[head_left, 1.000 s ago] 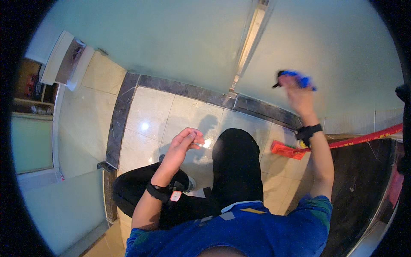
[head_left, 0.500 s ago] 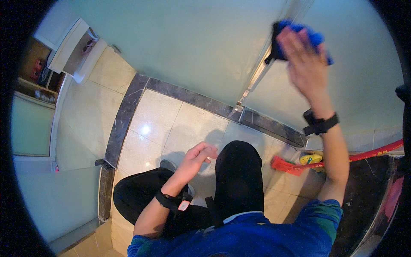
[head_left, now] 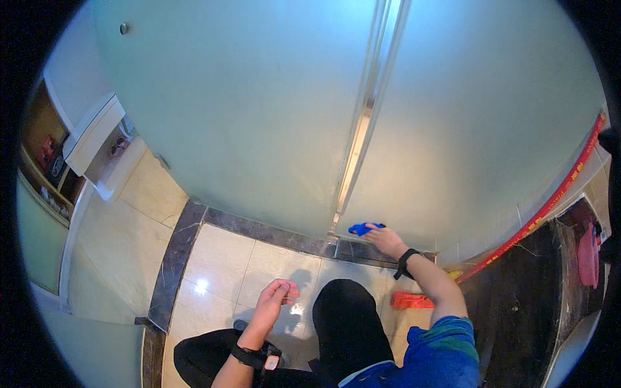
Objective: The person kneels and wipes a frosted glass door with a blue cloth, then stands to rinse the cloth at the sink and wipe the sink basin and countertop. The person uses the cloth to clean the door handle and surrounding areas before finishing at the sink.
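My right hand grips a bunched blue cloth low on the frosted glass panel. The cloth is at the glass's bottom edge, just above the dark stone sill and right of the metal door track. Part of the cloth is hidden by my fingers. My left hand hangs in front of my left knee, its fingers loosely bent and nothing visible in them. Each wrist wears a black strap.
On the tiled floor to the right lies a red brush head. A red printed strip or pole slants up the right side, past a pink basin. A white fixture and shelves stand at the left.
My right hand, holding the blue cloth, has come down from high on the glass to near its bottom edge. The view has tilted up, showing more glass. My left hand is still loosely bent.
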Tool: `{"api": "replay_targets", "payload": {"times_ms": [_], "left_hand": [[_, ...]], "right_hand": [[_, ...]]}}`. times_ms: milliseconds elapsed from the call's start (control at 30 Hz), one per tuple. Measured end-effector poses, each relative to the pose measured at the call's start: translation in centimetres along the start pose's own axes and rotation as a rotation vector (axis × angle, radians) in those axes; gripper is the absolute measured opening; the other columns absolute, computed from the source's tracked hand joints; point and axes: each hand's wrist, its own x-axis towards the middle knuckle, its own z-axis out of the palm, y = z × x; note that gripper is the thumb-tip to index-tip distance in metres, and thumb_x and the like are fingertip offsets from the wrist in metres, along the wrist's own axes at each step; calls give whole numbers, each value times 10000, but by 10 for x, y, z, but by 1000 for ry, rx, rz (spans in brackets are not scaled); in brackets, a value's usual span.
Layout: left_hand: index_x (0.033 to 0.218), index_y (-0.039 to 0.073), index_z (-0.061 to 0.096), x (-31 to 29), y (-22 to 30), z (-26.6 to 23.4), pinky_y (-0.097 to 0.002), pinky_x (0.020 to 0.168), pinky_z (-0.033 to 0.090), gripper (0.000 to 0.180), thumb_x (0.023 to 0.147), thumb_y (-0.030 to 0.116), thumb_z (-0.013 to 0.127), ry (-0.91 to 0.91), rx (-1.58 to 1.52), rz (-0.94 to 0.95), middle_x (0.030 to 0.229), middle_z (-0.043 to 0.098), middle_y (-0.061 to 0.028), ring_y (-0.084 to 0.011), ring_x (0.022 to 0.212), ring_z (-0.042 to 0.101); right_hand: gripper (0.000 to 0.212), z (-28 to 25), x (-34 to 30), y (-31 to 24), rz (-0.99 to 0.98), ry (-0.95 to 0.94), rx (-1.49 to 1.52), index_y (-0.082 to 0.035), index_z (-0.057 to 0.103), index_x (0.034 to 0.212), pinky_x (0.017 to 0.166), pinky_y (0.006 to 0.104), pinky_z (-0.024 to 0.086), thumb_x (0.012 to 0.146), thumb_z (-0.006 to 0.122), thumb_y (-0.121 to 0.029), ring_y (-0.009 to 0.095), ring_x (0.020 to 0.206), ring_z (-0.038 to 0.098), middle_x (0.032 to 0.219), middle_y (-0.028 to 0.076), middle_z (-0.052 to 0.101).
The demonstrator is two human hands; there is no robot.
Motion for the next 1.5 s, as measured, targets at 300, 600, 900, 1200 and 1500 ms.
{"api": "replay_targets", "payload": {"times_ms": [300, 600, 900, 1200, 1500], "left_hand": [[1039, 51, 575, 18, -3, 8, -289, 792, 477, 263, 978, 269, 442, -91, 60, -5, 931, 637, -55, -156, 903, 616], [1033, 41, 580, 30, 3, 5, -298, 773, 486, 294, 969, 300, 456, -62, 46, 51, 907, 633, -74, -170, 877, 617], [1047, 36, 585, 35, -4, 1, -307, 767, 502, 303, 962, 298, 458, -77, 31, 14, 915, 649, -88, -191, 881, 641], [1047, 37, 583, 44, 1, 11, -321, 766, 502, 285, 955, 281, 469, -49, -5, 34, 904, 645, -89, -201, 883, 639], [1056, 36, 577, 33, 1, -14, -317, 748, 507, 279, 958, 273, 467, 15, 33, -37, 911, 644, -87, -201, 883, 639]], "right_hand": [[552, -350, 71, 132, 520, 886, -513, -293, 403, 1407, 1066, 570, 182, 879, 560, -253, 274, 1389, 266, 1494, -7, 331], [441, -108, -19, 56, 267, -308, -17, -258, 490, 1302, 1056, 496, 333, 899, 452, -83, 272, 1283, 426, 1294, 8, 546], [468, -242, -10, 107, 240, 172, -314, -275, 452, 1346, 1042, 431, 315, 884, 503, -219, 230, 1120, 540, 1235, 13, 563], [543, -366, -2, 158, 663, 827, -564, -280, 372, 1425, 1108, 581, 81, 903, 506, -344, 302, 1417, 158, 1526, 23, 251], [523, -83, -111, 68, 78, -5, -55, -148, 424, 1371, 1035, 381, 361, 901, 478, -372, 200, 1009, 592, 1037, 69, 618]]}}
